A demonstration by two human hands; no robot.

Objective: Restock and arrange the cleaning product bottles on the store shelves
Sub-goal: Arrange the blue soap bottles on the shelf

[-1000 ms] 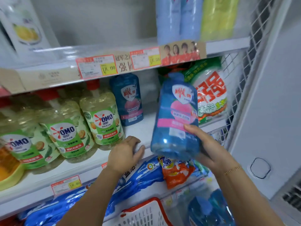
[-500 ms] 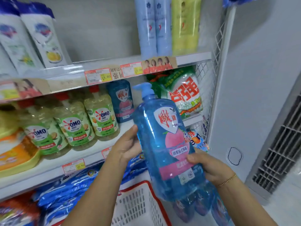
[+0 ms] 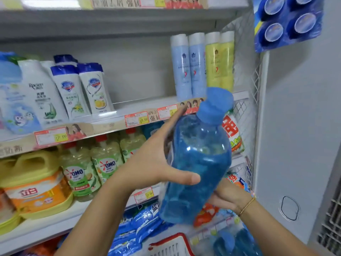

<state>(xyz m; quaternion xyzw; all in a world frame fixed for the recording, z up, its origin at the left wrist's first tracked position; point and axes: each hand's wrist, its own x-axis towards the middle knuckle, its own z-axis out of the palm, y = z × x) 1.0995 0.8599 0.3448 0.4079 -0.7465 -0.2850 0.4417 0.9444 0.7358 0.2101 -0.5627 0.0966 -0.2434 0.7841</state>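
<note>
A large clear blue pump bottle [image 3: 199, 163] of blue liquid is held up in front of the shelves, tilted with its blue pump cap toward the upper right and its label turned away from me. My left hand [image 3: 156, 163] grips its left side, thumb across the front. My right hand [image 3: 227, 196], with a gold bracelet at the wrist, holds it from below and behind near the base. More blue bottles [image 3: 232, 241] stand low down at the right.
The middle shelf [image 3: 55, 220] carries OMO bottles [image 3: 107, 163] and yellow-orange jugs [image 3: 36, 183]. Above stand white shampoo bottles [image 3: 94, 89] and tall blue and yellow cans [image 3: 199, 65]. A green detergent bag [image 3: 234, 133] sits by the wire side panel. A red-rimmed white basket [image 3: 171, 244] is below.
The view has tilted upward. The blue bottle has turned so its label faces away, and my left hand has moved round onto its front side. My right hand has slid down toward the base.
</note>
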